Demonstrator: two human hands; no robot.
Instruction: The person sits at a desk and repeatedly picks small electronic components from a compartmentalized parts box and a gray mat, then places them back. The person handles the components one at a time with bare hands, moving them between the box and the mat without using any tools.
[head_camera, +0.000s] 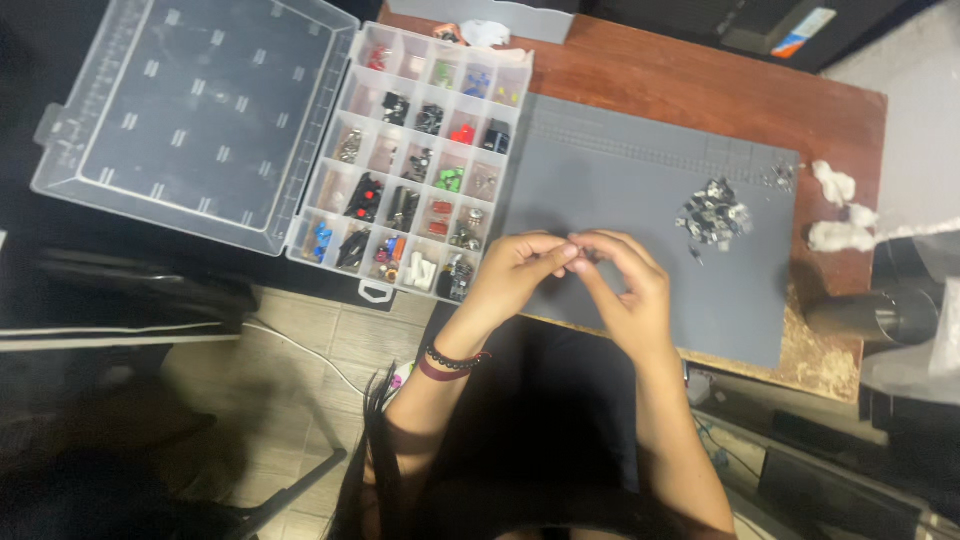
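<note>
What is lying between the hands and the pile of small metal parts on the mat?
Head view: only bare grey mat between the hands and the pile.

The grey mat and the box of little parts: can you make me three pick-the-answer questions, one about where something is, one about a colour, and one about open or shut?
1. Where is the pile of small metal parts?
A. on the grey mat
B. on the floor
C. inside the lid

2. What colour is the wristband on the left hand?
A. yellow
B. dark reddish
C. white

3. How is the clear parts box?
A. shut
B. upside down
C. open, lid laid flat

Answers:
1 A, the pile sits on the mat near its far right end.
2 B, a dark reddish band sits beside a beaded bracelet.
3 C, the compartments show and the lid lies flat beside them.

Both hands, with the right hand, meet fingertips over the mat.
</note>
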